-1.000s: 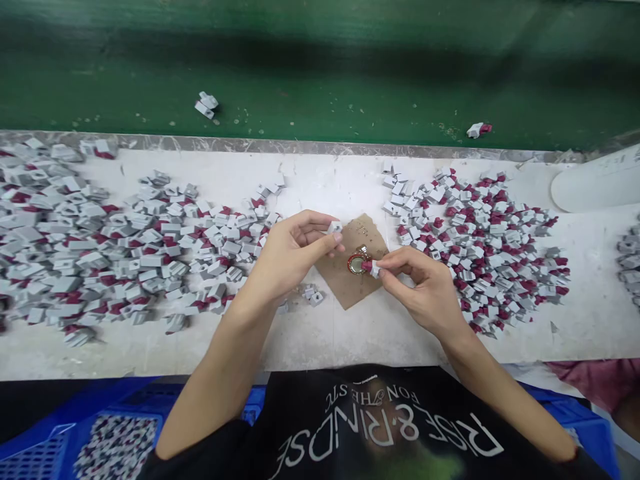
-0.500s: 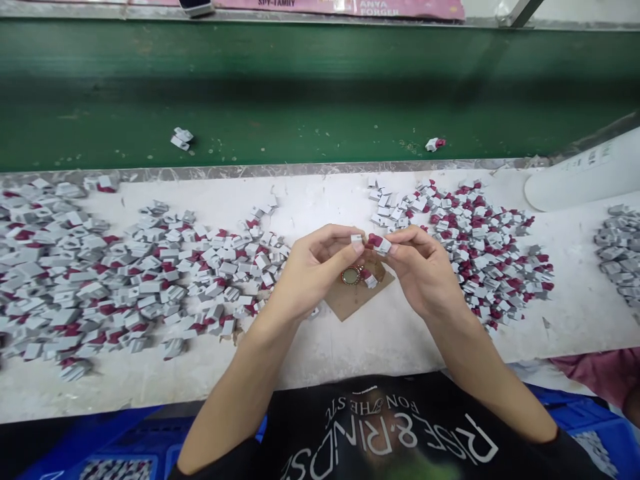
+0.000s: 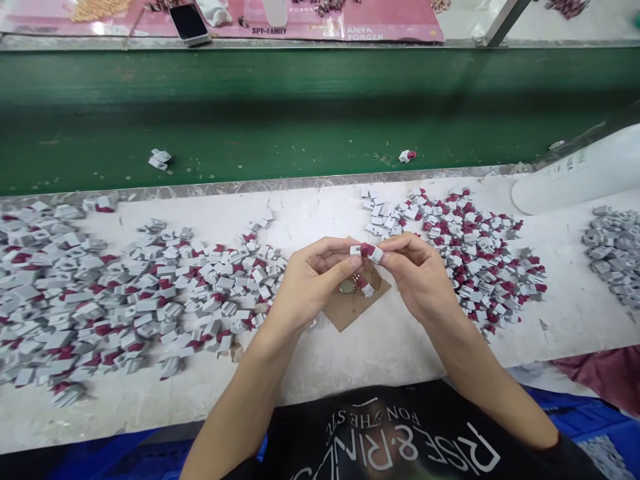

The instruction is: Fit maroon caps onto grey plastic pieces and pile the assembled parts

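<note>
My left hand (image 3: 317, 273) pinches a small white plastic block (image 3: 355, 251) between thumb and fingertips. Facing it, my right hand (image 3: 417, 273) grips a small white-and-maroon plastic piece (image 3: 372, 253), its maroon end turned toward the block. The two parts meet or nearly meet; I cannot tell whether they are joined. Below the hands lies a brown square board (image 3: 345, 317), bearing a round metal-rimmed disc (image 3: 347, 285) and another white-and-maroon piece (image 3: 367, 288).
Piles of grey-white and maroon pieces spread left (image 3: 125, 307) and right (image 3: 480, 253). Grey parts (image 3: 615, 257) lie far right, near a white cylinder (image 3: 575, 170). Beyond the table runs a green belt (image 3: 280, 113) carrying a few pieces. A phone (image 3: 190, 25) rests past it.
My view has tilted up, showing more beyond the belt. The gap between the white block and the maroon end has narrowed as my hands came closer together.
</note>
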The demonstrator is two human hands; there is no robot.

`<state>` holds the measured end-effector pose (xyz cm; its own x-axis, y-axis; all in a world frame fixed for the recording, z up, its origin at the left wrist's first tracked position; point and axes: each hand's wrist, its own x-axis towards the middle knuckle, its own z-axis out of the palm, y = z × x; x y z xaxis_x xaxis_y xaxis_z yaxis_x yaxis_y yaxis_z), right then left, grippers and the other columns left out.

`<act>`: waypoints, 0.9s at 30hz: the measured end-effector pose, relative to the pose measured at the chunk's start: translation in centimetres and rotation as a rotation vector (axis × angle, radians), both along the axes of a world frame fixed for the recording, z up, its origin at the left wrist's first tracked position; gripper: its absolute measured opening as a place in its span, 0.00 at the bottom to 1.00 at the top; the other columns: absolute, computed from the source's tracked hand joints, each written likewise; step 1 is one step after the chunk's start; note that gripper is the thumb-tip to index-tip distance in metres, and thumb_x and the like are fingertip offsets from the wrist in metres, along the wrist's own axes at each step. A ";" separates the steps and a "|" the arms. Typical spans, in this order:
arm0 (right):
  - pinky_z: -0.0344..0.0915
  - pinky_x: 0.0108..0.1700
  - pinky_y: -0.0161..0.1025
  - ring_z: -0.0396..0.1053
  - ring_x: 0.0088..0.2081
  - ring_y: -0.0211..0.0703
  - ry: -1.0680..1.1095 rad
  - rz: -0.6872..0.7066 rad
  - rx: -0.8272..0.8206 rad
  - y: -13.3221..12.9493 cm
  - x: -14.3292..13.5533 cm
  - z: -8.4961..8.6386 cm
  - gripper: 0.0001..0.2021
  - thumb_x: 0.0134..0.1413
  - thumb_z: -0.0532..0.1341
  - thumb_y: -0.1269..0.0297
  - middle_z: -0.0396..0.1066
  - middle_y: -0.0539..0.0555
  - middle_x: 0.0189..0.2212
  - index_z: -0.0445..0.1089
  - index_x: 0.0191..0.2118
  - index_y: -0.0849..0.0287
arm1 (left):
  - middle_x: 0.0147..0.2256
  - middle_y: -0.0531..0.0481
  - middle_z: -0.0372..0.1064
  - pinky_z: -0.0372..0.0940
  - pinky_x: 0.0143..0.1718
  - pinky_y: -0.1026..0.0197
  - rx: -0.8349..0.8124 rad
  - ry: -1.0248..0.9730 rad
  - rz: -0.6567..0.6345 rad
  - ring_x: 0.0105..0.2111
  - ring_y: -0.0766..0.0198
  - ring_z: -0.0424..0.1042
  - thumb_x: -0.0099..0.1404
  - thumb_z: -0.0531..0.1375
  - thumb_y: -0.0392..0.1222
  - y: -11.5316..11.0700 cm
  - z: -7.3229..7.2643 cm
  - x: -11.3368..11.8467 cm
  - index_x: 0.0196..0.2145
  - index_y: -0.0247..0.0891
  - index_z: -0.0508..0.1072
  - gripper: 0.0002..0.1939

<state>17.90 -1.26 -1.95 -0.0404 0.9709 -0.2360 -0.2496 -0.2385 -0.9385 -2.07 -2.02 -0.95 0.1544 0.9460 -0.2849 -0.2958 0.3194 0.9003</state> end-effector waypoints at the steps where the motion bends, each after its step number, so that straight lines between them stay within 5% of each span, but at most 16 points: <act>1: 0.75 0.44 0.42 0.78 0.39 0.44 -0.010 0.004 0.007 0.0 0.0 0.0 0.05 0.56 0.80 0.63 0.84 0.49 0.36 0.86 0.36 0.47 | 0.39 0.48 0.89 0.82 0.39 0.59 -0.002 0.004 -0.002 0.32 0.61 0.86 0.66 0.82 0.46 0.0 0.1 0.0 0.44 0.42 0.90 0.12; 10: 0.72 0.35 0.39 0.76 0.32 0.41 -0.019 0.170 -0.008 0.8 0.9 -0.9 0.05 0.56 0.79 0.66 0.84 0.50 0.34 0.85 0.33 0.50 | 0.37 0.47 0.88 0.83 0.40 0.58 0.022 0.058 -0.143 0.34 0.59 0.87 0.67 0.80 0.43 0.5 1.0 -0.5 0.40 0.41 0.88 0.08; 19: 0.81 0.44 0.44 0.83 0.41 0.46 -0.047 0.186 0.036 2.2 0.0 -0.6 0.10 0.56 0.83 0.52 0.87 0.52 0.39 0.87 0.38 0.48 | 0.41 0.44 0.89 0.81 0.41 0.54 0.074 0.209 -0.152 0.40 0.52 0.88 0.68 0.78 0.51 2.6 0.7 -2.1 0.42 0.43 0.88 0.11; 23: 0.82 0.48 0.48 0.84 0.42 0.49 -0.141 0.219 0.057 5.2 -0.9 0.0 0.15 0.52 0.83 0.50 0.87 0.54 0.40 0.86 0.38 0.51 | 0.42 0.43 0.89 0.80 0.43 0.54 0.114 0.245 -0.101 0.41 0.53 0.86 0.64 0.80 0.50 4.9 -0.2 -2.6 0.42 0.42 0.88 0.13; 27: 0.81 0.48 0.51 0.81 0.40 0.49 -0.365 0.278 0.173 11.2 -0.9 -0.3 0.12 0.57 0.78 0.54 0.85 0.56 0.39 0.84 0.40 0.53 | 0.42 0.43 0.87 0.79 0.49 0.50 0.211 0.322 0.003 0.42 0.52 0.84 0.58 0.80 0.47 9.7 -1.7 -3.9 0.40 0.42 0.88 0.14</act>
